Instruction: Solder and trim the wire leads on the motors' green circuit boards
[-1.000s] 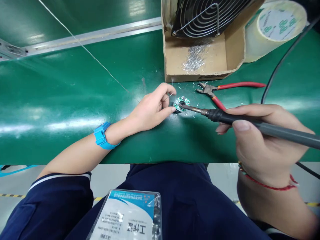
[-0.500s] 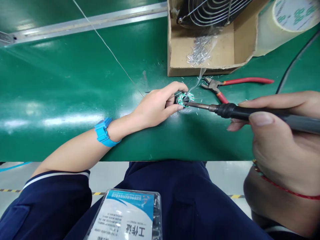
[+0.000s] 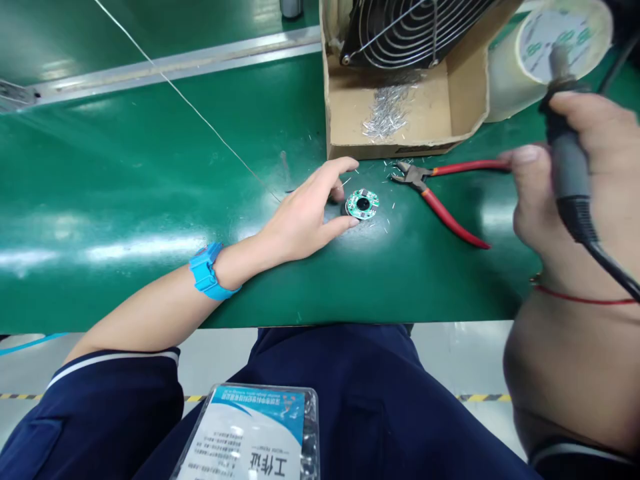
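My left hand (image 3: 305, 213) rests on the bench with its thumb against the rim of a small round green circuit board (image 3: 371, 214). The index finger is raised off the board. A thin solder wire (image 3: 200, 115) runs from the upper left into this hand, its end showing by the curled fingers. The board has a black centre and sits on a dark part, mostly hidden. In my right hand (image 3: 595, 167), at the right, a soldering iron (image 3: 570, 160) is gripped, its tip pointing away over the tape roll. Red-handled side cutters (image 3: 416, 176) lie between my hands.
A cardboard box (image 3: 407, 141) at the back holds a black fan (image 3: 410, 30) and a heap of cut wire bits (image 3: 387, 113). Beside it stands a large clear tape roll (image 3: 515, 80). Loose clippings are scattered around the board. The iron's cable (image 3: 615, 267) hangs at the right.
My right hand has lifted the soldering iron off the board and swung it up toward the tape roll. The smoke is gone. My left index finger has come away from the board.
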